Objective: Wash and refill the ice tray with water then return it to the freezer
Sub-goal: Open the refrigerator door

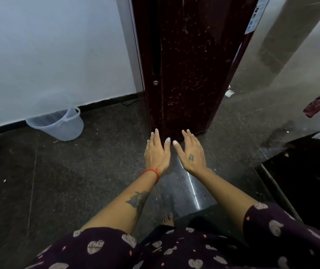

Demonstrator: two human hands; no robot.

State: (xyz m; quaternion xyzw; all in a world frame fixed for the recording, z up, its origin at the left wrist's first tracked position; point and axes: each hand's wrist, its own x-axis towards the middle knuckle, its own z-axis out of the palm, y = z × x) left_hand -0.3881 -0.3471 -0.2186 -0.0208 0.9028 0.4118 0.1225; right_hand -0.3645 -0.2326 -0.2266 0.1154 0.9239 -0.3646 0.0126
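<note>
- Head view: a dark maroon refrigerator [190, 61] stands ahead, door closed, with a keyhole [155, 82] low on its left edge and a sticker [256, 16] near its top right.
- Left hand [156, 152]: held out palm down, fingers straight and close together, holding nothing; a red thread band [151, 172] circles the wrist.
- Right hand [191, 152]: held out beside the left, fingers straight and slightly spread, holding nothing; a small tattoo marks its back.
- Ice tray: not in sight anywhere in this view; with the door closed, I cannot tell where it is.
- Clear plastic bucket [58, 124]: on the dark stone floor [77, 181], tilted against the white wall [48, 51], left of the refrigerator.
- Garment: dark fabric with pale heart print [155, 249] along the bottom edge.
</note>
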